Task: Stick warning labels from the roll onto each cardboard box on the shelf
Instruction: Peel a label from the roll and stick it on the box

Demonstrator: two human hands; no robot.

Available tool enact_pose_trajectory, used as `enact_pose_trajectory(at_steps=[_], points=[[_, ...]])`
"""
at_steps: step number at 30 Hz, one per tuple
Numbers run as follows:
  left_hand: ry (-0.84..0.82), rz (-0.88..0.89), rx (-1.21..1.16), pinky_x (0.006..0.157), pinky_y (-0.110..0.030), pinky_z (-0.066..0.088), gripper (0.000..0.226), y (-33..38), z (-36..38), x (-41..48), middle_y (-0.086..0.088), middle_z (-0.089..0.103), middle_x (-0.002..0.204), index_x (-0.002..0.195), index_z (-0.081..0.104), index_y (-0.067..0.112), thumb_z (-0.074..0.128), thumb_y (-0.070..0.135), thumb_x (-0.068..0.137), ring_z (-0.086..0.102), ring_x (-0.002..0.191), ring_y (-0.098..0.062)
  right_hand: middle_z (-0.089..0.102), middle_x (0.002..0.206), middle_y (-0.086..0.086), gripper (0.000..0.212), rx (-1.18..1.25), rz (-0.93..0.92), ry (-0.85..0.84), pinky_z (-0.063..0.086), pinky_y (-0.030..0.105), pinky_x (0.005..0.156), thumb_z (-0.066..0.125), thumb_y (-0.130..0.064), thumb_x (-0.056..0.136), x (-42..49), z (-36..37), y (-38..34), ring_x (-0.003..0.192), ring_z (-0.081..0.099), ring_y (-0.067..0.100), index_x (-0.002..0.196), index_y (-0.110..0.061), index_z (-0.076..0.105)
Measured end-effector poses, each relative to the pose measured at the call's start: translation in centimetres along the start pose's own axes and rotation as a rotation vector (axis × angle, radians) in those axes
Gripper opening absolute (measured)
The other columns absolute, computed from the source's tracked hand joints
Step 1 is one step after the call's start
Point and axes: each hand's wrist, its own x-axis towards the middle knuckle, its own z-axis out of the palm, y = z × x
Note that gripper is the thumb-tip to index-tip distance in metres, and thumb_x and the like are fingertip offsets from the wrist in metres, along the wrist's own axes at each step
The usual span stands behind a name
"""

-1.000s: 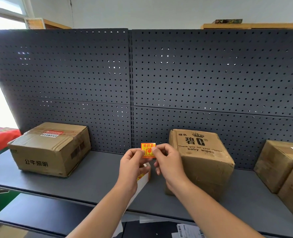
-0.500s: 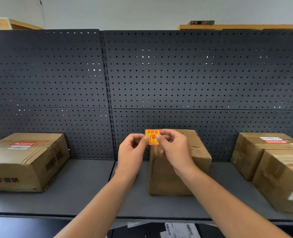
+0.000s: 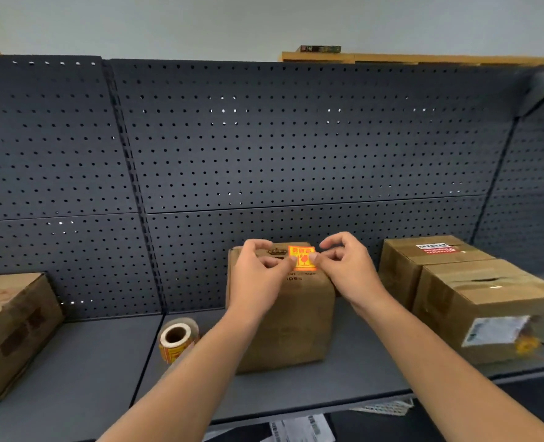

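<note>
Brown cardboard boxes stood along a dark grey metal shelf (image 3: 88,362) backed by perforated panels (image 3: 264,138). The upright wipes box (image 3: 296,320) in the middle serves as the landmark. Far to the left of it, partly cut by the frame edge, sat a low cardboard box (image 3: 12,333) with blurred dark print on its side. Just left of the wipes box, near its lower corner, the label roll (image 3: 178,339) lay on its side with its open core facing the camera and orange-yellow labels showing on its outer turn.

The left hand (image 3: 257,275) was raised before the upper left of the wipes box, fingers curled, thumb and forefinger pinching the left edge of the warning label (image 3: 302,257). That orange-and-yellow square sat against the top of the box's front face, beside a printed crown mark. Whether it was stuck down could not be told. The right hand (image 3: 347,269) pinched the label's right edge in the same way, its other fingers curled above.

To the right of the wipes box stood a rear box (image 3: 423,260) carrying a red-and-white sticker (image 3: 435,248) on its top. Farther right and nearer the camera was a front box (image 3: 487,311) with a white shipping label (image 3: 495,330) on its side.
</note>
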Motion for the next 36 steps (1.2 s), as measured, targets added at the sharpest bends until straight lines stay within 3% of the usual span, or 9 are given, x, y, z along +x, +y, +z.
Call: enact_pose_trajectory(at_steps=[2, 4, 6, 12, 17, 22, 32, 36], points=[[-0.026, -0.005, 0.075, 0.08, -0.032, 0.057, 0.041, -0.6, 1.1, 0.3, 0.009, 0.076, 0.078, 0.112, 0.055, 0.035, 0.084, 0.04, 0.083, 0.071, 0.078, -0.007, 0.073, 0.089, 0.013, 0.02, -0.017, 0.028, -0.006, 0.057, 0.044, 0.08, 0.078, -0.016, 0.091, 0.2, -0.8, 0.9, 0.086, 0.072, 0.025, 0.1, -0.015, 0.061], [-0.038, -0.01, 0.158, 0.097, -0.049, 0.051, 0.039, -1.3, 2.1, 0.5, 0.015, 0.075, 0.077, 0.106, 0.051, 0.041, 0.081, 0.048, 0.082, 0.07, 0.084, -0.005, 0.073, 0.088, 0.013, 0.019, -0.04, 0.053, -0.018, 0.057, 0.044, 0.08, 0.079, -0.017, 0.09, 0.4, -1.4, 1.8, 0.084, 0.07, 0.024, 0.099, -0.015, 0.062], [-0.039, -0.02, 0.245, 0.102, -0.052, 0.044, 0.039, -1.6, 2.8, 0.4, 0.015, 0.074, 0.077, 0.106, 0.048, 0.044, 0.078, 0.051, 0.084, 0.067, 0.087, -0.002, 0.073, 0.087, 0.012, 0.017, -0.069, 0.07, -0.026, 0.058, 0.043, 0.078, 0.08, -0.016, 0.09, 0.7, -1.7, 2.8, 0.083, 0.069, 0.023, 0.096, -0.017, 0.064], [-0.024, 0.013, 0.401, 0.088, -0.037, 0.023, 0.037, -1.3, 3.3, -0.2, 0.014, 0.073, 0.083, 0.116, 0.048, 0.04, 0.073, 0.047, 0.09, 0.054, 0.088, 0.01, 0.072, 0.085, 0.008, 0.01, -0.155, 0.084, -0.055, 0.06, 0.044, 0.079, 0.08, -0.018, 0.089, 1.2, -1.5, 4.4, 0.081, 0.068, 0.021, 0.09, -0.02, 0.07], [-0.018, 0.016, 0.42, 0.088, -0.035, 0.021, 0.035, -1.7, 3.0, 0.0, 0.016, 0.072, 0.083, 0.116, 0.05, 0.04, 0.074, 0.046, 0.091, 0.054, 0.088, 0.01, 0.074, 0.086, 0.004, 0.009, -0.146, 0.086, -0.072, 0.059, 0.04, 0.077, 0.081, -0.02, 0.089, 1.0, -1.4, 4.6, 0.084, 0.07, 0.021, 0.089, -0.02, 0.071], [-0.014, 0.014, 0.452, 0.089, -0.034, 0.021, 0.034, -1.8, 3.3, 0.0, 0.016, 0.072, 0.083, 0.116, 0.051, 0.04, 0.073, 0.046, 0.092, 0.056, 0.09, 0.008, 0.073, 0.083, 0.003, 0.01, -0.196, 0.069, -0.066, 0.061, 0.046, 0.077, 0.081, -0.024, 0.089, 0.9, -1.5, 4.8, 0.082, 0.07, 0.02, 0.089, -0.022, 0.071], [-0.012, 0.037, 0.578, 0.089, -0.037, 0.025, 0.027, -1.7, 4.0, -0.2, 0.015, 0.07, 0.082, 0.116, 0.054, 0.038, 0.067, 0.041, 0.092, 0.062, 0.095, -0.006, 0.072, 0.081, 0.001, 0.012, -0.267, 0.063, -0.044, 0.062, 0.042, 0.074, 0.082, -0.028, 0.088, 0.8, -1.4, 4.7, 0.08, 0.069, 0.018, 0.088, -0.023, 0.071], [-0.027, 0.042, 0.657, 0.096, -0.04, 0.03, 0.038, -1.6, 3.9, -0.1, 0.018, 0.064, 0.108, 0.123, 0.056, 0.037, 0.071, 0.049, 0.09, 0.06, 0.107, -0.009, 0.072, 0.079, 0.002, 0.013, -0.255, 0.081, -0.044, 0.06, 0.038, 0.072, 0.082, -0.027, 0.087, 0.7, -1.3, 4.6, 0.077, 0.069, 0.016, 0.087, -0.021, 0.071]])
